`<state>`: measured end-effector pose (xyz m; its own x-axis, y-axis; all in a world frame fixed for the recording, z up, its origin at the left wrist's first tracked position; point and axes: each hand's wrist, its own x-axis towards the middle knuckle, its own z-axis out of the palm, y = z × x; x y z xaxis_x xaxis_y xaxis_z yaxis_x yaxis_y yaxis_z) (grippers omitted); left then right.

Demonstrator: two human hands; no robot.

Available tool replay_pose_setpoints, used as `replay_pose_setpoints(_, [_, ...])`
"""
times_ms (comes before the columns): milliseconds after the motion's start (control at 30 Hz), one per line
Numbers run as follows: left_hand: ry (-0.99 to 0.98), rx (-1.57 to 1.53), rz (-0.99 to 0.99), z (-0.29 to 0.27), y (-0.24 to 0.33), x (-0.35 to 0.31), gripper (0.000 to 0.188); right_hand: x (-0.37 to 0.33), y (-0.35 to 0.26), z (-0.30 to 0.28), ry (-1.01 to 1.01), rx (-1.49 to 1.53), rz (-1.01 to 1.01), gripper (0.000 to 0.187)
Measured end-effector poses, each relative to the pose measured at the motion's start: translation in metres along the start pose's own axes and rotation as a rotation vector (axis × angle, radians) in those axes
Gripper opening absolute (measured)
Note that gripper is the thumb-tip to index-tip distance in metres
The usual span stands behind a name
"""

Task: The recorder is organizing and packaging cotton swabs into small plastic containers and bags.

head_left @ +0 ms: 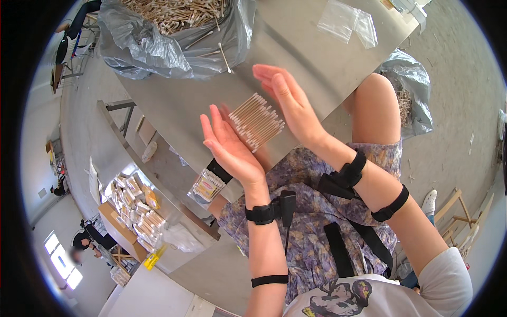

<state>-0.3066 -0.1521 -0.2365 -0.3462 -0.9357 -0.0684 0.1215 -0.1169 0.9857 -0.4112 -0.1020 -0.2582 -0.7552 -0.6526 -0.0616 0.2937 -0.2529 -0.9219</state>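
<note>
A flat row of wooden cotton swabs (257, 121) with white tips lies over the metal table (301, 58) between my two hands. My left hand (227, 148) is palm up beside its left end, fingers apart. On the other side, my right hand (289, 100) is held edgewise with its fingers stretched out. Whether either palm touches the swabs, I cannot tell. Beyond them, a grey plastic bag (142, 53) holds a big heap of loose cotton swabs (177, 13). One single swab (225, 57) hangs at the bag's rim.
Clear plastic bags (348, 24) lie at the table's far right. A filled swab pack (207, 186) sits by my left wrist, below the table edge. To the left, many packs (138, 206) are piled near a cardboard box (119, 227). Another bag of swabs (409, 95) stands by my knee.
</note>
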Motion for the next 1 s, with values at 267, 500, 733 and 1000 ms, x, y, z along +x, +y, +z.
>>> replay_pose_setpoints(267, [0.034, -0.009, 0.040, -0.002, -0.002, 0.005, 0.079, 0.000, 0.000, 0.001, -0.032, 0.094, -0.004, 0.056])
replay_pose_setpoints(500, [-0.042, -0.067, -0.012, 0.010, -0.004, 0.004, 0.080, -0.004, 0.005, 0.007, -0.146, -0.067, -0.050, 0.059])
replay_pose_setpoints(733, [-0.033, 0.027, 0.044, -0.008, 0.004, -0.004, 0.078, -0.007, -0.001, -0.007, -0.073, 0.094, 0.012, 0.058])
replay_pose_setpoints(1000, [-0.014, 0.016, -0.016, 0.010, -0.002, -0.028, 0.077, -0.028, 0.002, 0.005, -0.097, 0.026, 0.015, 0.058])
